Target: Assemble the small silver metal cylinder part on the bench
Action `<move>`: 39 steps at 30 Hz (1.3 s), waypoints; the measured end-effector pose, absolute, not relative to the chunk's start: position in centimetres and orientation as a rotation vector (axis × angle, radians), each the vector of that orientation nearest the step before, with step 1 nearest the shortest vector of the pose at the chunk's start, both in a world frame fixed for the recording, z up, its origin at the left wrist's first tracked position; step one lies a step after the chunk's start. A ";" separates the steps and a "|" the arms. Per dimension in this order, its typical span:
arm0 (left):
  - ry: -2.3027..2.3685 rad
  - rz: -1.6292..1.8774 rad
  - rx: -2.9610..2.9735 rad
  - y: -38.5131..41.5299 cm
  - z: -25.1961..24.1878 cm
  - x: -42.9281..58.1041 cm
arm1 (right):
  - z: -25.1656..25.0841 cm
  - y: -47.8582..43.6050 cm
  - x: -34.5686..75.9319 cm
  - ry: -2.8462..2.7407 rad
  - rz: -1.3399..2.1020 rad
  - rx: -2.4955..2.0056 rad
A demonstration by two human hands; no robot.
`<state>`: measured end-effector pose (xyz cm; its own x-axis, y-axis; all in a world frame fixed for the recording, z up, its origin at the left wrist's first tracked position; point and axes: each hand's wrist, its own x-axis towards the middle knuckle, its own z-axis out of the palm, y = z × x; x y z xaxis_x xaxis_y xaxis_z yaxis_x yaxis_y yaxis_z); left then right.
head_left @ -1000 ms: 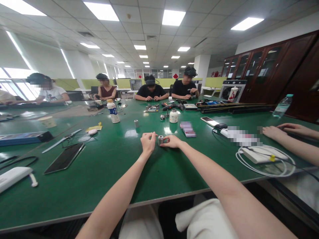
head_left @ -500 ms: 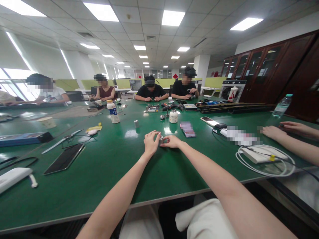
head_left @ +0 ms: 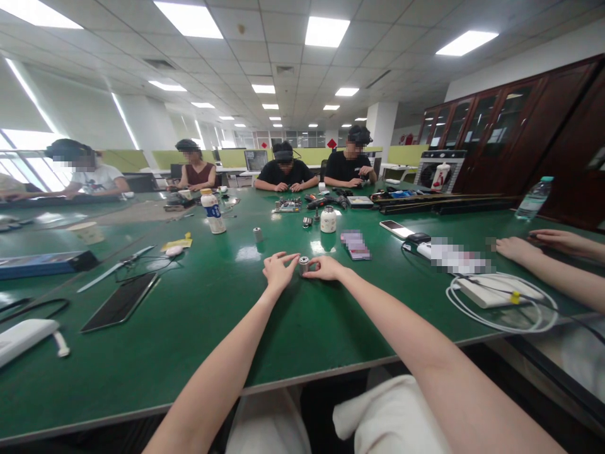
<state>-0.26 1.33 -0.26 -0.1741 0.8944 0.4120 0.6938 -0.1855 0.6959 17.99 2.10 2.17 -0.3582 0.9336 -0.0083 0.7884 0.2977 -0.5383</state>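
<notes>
A small silvery metal cylinder (head_left: 304, 265) with a round opening in its top stands upright on the green table (head_left: 198, 353). My right hand (head_left: 326, 269) pinches its right side between thumb and fingers. Just left of the cylinder is my left hand (head_left: 280, 270), fingers stretched out and apart, holding nothing; its fingertips come close to the metal. Farther back and to the left, a second, similar metal cylinder (head_left: 258, 234) stands by itself.
Beyond my hands are a white jar (head_left: 328, 220), a blue-and-white bottle (head_left: 213, 212) and a pink packet (head_left: 355, 244). A dark tablet (head_left: 121, 302) lies left; a power strip (head_left: 454, 256) and coiled white cable (head_left: 501, 304) lie right. A neighbour's hands (head_left: 520, 249) rest at far right.
My left hand has moved a little left, away from the cylinder, uncovering more of its side and top. My right hand stays on the cylinder.
</notes>
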 end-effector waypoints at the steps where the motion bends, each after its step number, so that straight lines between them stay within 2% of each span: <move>1: 1.889 1.211 1.861 1.2 -0.4 -0.5 | 2.2 2.1 18.0 -2.263 0.672 -1.556; 5: 1.962 0.995 1.966 0.9 -0.7 -1.0 | 2.2 2.1 18.0 -2.259 0.691 -1.550; 9: 2.018 0.926 1.967 0.8 -0.7 -1.0 | 2.2 2.2 18.0 -2.252 0.691 -1.552; 15: 1.972 1.035 1.952 0.8 -0.6 -0.8 | 2.1 2.2 18.0 -2.250 0.699 -1.533; 23: 1.743 1.481 1.899 0.6 0.6 0.2 | 2.1 2.3 18.1 -2.256 0.703 -1.536; 39: 1.561 1.310 2.015 0.7 0.4 0.7 | 2.3 2.1 18.0 -2.265 0.672 -1.561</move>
<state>0.74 0.68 0.40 0.0080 0.8759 0.4824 0.6270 -0.3802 0.6799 17.96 2.07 2.26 -0.3593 0.9331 -0.0116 0.7884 0.2969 -0.5387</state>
